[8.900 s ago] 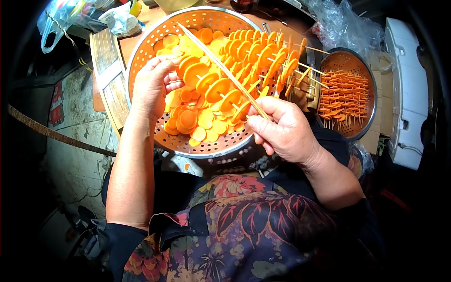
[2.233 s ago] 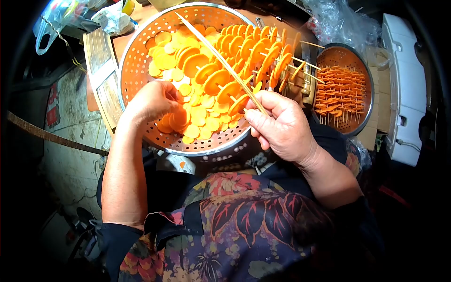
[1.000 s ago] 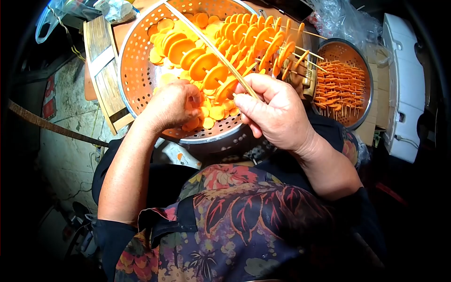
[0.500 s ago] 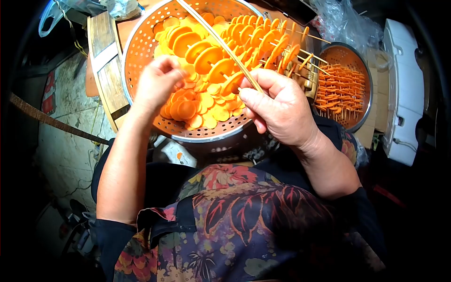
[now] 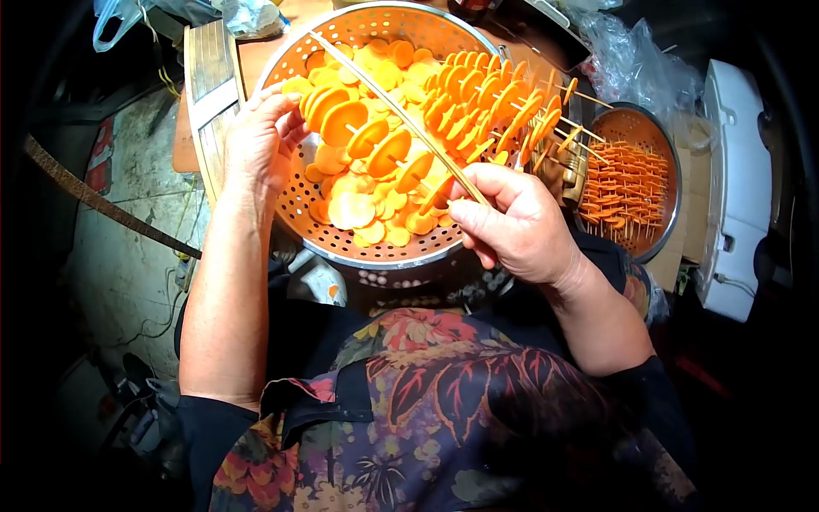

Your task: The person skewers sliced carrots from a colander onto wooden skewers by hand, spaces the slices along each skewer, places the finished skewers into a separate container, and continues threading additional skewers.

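My right hand (image 5: 516, 222) is closed around the near end of a skewer threaded with spaced carrot slices (image 5: 367, 138). The same hand also grips a few bare bamboo skewers (image 5: 401, 115) that slant up to the left. At the far end of the threaded skewer, my left hand (image 5: 271, 141) pinches a carrot slice (image 5: 297, 85) between thumb and fingers. Whether the skewer's tip passes through that slice is hidden. Below both hands, a perforated metal colander (image 5: 320, 243) holds many loose carrot slices (image 5: 351, 209).
Several filled carrot skewers (image 5: 486, 90) lie across the colander's right side. A smaller perforated bowl (image 5: 670, 205) at right holds more skewers. Beside it stands a white foam box (image 5: 734, 188). A wooden slatted piece (image 5: 213, 94) and plastic bags (image 5: 252, 17) sit at left.
My left hand has gone from above the loose slices, left to the far end of the threaded skewer, with a slice in its fingers. My right hand keeps its grip; the view shifted slightly.
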`<state>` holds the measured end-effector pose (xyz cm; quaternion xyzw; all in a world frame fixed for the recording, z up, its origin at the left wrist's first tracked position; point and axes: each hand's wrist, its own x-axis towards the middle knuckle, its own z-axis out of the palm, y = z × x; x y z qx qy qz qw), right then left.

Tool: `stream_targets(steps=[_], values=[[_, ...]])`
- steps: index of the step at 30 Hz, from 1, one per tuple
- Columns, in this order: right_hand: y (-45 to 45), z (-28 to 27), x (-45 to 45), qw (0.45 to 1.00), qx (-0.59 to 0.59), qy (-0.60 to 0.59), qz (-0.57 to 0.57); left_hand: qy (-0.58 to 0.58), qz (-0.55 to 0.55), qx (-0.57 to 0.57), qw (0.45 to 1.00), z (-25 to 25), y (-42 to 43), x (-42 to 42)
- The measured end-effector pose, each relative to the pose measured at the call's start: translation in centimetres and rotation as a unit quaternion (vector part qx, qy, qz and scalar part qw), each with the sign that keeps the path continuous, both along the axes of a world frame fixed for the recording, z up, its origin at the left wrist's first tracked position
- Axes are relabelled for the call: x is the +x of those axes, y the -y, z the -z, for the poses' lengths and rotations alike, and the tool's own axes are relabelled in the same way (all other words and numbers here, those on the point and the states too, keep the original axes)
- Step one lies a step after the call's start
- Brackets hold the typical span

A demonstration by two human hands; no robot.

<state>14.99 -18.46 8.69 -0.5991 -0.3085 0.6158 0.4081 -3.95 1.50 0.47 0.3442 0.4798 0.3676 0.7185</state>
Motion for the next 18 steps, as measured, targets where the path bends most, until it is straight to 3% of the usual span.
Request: stream_targets(steps=[5,8,10,18], values=[[0.1,-0.1,0.0,1.0,-0.006,-0.004,0.012,-0.003,0.0,0.004,1.0,-0.3,0.1,0.0],[0.1,0.0,0.0,1.0,-0.001,-0.005,0.0,-0.019,0.011,0.047,0.999,-0.7,0.4,0.0],[0.2,0.1,0.1,1.0,-0.002,0.0,-0.001,-0.089,0.049,0.115,0.988,-1.1,0.7,0.0],[0.3,-0.1,0.0,1.0,-0.007,0.004,0.008,-0.062,0.066,0.06,0.994,-1.5,0.8,0.4]])
